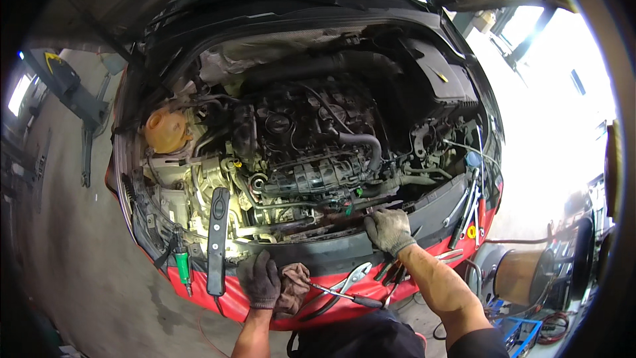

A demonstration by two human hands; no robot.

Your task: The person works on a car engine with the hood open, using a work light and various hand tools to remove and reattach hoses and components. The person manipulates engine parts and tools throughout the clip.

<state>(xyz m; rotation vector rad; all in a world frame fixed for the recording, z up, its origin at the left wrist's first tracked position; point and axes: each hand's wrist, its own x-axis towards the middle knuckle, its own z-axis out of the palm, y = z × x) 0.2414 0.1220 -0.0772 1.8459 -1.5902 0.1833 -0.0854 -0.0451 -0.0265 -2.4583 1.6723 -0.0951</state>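
My gloved left hand [260, 280] has curled fingers against the front panel [324, 250], beside a brown rag [293, 286]; what it holds, if anything, is hidden. My gloved right hand [389, 231] grips the panel's upper edge, fingers bent over it. Behind it is the engine [311, 172]. A long black work lamp [217, 238] lights the bay left of my hands, beside a green air tool [183, 270]. Pliers [354, 278] and a screwdriver [364, 301] lie on the red fender cover [278, 320]. Several wrenches [464, 215] rest at the right end.
The raised hood [93, 6] spans the top, with an orange coolant tank [165, 131] below at left. A lift arm [86, 146] stands at the left. At the right are a hose reel [520, 275] and a blue metal frame [517, 335].
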